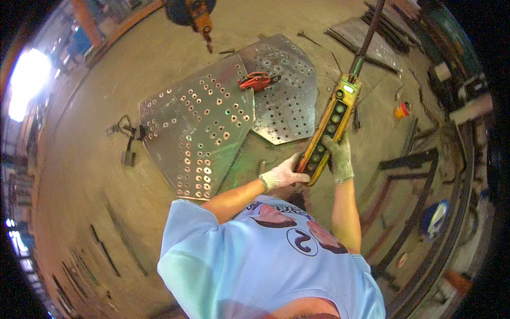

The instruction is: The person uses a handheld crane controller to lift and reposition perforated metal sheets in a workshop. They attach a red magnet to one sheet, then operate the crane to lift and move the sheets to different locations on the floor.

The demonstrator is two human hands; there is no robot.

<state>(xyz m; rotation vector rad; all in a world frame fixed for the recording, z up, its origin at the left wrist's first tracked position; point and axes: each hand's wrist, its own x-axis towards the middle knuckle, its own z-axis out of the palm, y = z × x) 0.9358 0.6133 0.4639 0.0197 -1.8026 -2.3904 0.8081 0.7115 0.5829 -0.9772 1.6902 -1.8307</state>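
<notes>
A long yellow crane pendant control point(325, 135) with a column of dark round buttons is held at a slant in front of me, its cable point(366, 45) running up from the top. My left hand point(284, 174), in a pale work glove, is closed round its lower end. Along its right side my gloved right hand point(340, 159) grips it, fingers reaching over the buttons. Beyond lie two steel plates with many holes, a grey one point(170, 135) and a shinier one point(289, 80). A red lifting clamp point(255, 81) lies where they meet.
An orange crane hook point(203, 26) hangs at the top. A dark clamp with a chain point(127, 130) touches the grey plate's left edge. Dark steel frames point(406, 165) lie at the right, near an orange-red can point(402, 110). Thin bars point(105, 250) lie lower left.
</notes>
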